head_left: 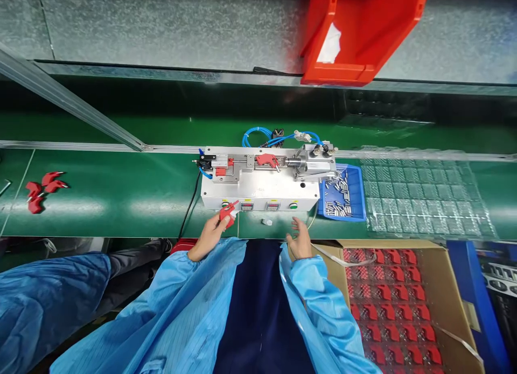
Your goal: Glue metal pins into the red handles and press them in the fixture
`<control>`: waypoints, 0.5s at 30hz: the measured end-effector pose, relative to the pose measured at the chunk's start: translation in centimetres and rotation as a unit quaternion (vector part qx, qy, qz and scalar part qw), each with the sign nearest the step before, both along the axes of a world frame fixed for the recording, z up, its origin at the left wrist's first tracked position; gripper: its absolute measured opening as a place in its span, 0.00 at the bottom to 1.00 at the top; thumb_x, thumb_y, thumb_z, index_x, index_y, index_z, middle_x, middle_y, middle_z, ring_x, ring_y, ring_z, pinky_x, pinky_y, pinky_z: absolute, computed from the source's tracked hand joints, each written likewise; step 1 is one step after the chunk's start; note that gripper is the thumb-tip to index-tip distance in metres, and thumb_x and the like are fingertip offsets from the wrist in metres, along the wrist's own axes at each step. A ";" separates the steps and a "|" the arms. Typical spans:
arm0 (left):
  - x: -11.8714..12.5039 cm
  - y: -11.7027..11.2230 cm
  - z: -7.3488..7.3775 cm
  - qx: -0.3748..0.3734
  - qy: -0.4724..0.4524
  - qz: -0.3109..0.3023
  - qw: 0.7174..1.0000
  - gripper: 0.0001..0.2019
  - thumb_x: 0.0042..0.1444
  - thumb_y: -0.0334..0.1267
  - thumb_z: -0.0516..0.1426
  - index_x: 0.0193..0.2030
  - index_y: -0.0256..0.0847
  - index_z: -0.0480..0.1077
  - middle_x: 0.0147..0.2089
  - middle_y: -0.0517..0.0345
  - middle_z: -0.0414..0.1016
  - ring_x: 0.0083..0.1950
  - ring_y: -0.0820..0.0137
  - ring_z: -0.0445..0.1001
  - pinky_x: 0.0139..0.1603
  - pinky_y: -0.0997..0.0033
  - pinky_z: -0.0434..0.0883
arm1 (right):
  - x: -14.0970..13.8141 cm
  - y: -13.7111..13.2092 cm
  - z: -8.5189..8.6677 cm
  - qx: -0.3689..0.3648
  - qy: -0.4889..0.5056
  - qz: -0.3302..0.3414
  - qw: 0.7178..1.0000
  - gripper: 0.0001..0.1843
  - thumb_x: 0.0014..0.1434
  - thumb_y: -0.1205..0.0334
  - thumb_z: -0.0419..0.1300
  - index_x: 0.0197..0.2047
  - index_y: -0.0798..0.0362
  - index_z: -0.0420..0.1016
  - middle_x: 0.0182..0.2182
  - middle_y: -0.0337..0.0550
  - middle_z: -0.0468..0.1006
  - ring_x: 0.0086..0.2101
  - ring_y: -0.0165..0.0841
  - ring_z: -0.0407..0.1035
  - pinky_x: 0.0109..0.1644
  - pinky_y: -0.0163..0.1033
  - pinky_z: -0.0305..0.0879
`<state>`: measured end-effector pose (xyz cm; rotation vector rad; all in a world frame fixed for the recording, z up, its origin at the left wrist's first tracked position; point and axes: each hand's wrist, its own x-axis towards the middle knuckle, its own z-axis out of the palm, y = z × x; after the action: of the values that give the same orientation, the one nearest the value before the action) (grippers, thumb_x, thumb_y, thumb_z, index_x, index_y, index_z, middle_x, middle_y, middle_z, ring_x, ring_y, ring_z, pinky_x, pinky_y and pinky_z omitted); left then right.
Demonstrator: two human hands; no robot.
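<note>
1. While the person in light blue sleeves sits at the near edge of a green workbench (121, 196), the left hand (210, 235) pinches a small red plastic part (228, 212) between its fingertips, lifted just in front of the near face of a white fixture machine (258, 190).
2. The right hand (299, 240) hovers empty to the right of it, fingers spread and loosely curled, near the bench's front edge and well apart from the left hand.
3. A small white cylinder (266, 221) lies on the bench between the two hands, closer to the machine than to either palm.
4. On top of the machine, a second red part (266, 160) sits clamped in the metal rail, far from the hands, with blue air hoses (258, 136) looping behind it.
5. Just right of the machine, a blue tray (357, 193) holds a scatter of small metal pins (338, 199); further right lies a clear blister tray (420, 193).
6. In the near right, an open cardboard box (434, 266) shows rows of red parts seated in clear trays, just beside the right forearm.
7. At the far left of the bench, a few loose red parts (42, 187) lie together.
8. An orange-red bin (363, 29) hangs at the top, far side, blurred.
</note>
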<state>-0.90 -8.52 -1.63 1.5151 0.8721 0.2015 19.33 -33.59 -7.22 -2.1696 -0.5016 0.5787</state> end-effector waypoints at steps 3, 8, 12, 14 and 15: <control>1.0 0.3 0.3 -0.066 -0.010 0.034 0.997 0.28 0.58 0.65 0.61 0.44 0.37 0.79 0.33 0.57 0.77 0.29 0.73 0.66 0.32 0.70 0.68 | -0.8 0.7 -2.9 -0.028 0.053 0.055 0.997 0.36 0.50 0.59 0.66 0.64 0.50 0.71 0.55 0.55 0.75 0.50 0.47 0.74 0.53 0.55 0.75; 2.2 0.2 1.2 -0.116 -0.044 0.032 0.992 0.28 0.55 0.63 0.65 0.44 0.36 0.78 0.32 0.57 0.75 0.29 0.74 0.65 0.31 0.71 0.66 | -2.6 4.2 -5.3 -0.020 0.064 0.055 0.996 0.28 0.58 0.53 0.64 0.60 0.52 0.76 0.55 0.56 0.76 0.49 0.45 0.74 0.55 0.53 0.75; 2.2 0.1 2.1 -0.124 -0.056 0.029 0.990 0.29 0.57 0.63 0.63 0.44 0.34 0.78 0.30 0.57 0.74 0.29 0.73 0.66 0.31 0.71 0.66 | -2.1 6.2 -4.5 0.005 0.054 0.044 0.998 0.20 0.59 0.46 0.62 0.47 0.53 0.80 0.50 0.57 0.80 0.48 0.46 0.75 0.54 0.53 0.76; 1.9 0.0 2.5 -0.120 -0.060 0.033 0.990 0.29 0.58 0.63 0.63 0.44 0.34 0.79 0.30 0.57 0.74 0.30 0.72 0.67 0.32 0.70 0.66 | -1.9 6.6 -2.9 0.029 0.068 0.060 0.995 0.21 0.59 0.44 0.62 0.46 0.52 0.80 0.48 0.54 0.81 0.46 0.45 0.76 0.55 0.53 0.76; 1.8 -0.1 2.8 -0.118 -0.061 0.035 0.991 0.29 0.59 0.63 0.62 0.44 0.34 0.79 0.31 0.56 0.75 0.31 0.71 0.68 0.33 0.70 0.67 | -1.8 6.7 -1.7 0.042 0.081 0.073 0.993 0.21 0.60 0.43 0.62 0.46 0.51 0.79 0.47 0.53 0.82 0.45 0.44 0.77 0.54 0.53 0.76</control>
<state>0.85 -8.63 1.20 1.2411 0.8210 0.2316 17.55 -26.88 -8.92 -1.9971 -0.5897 0.7923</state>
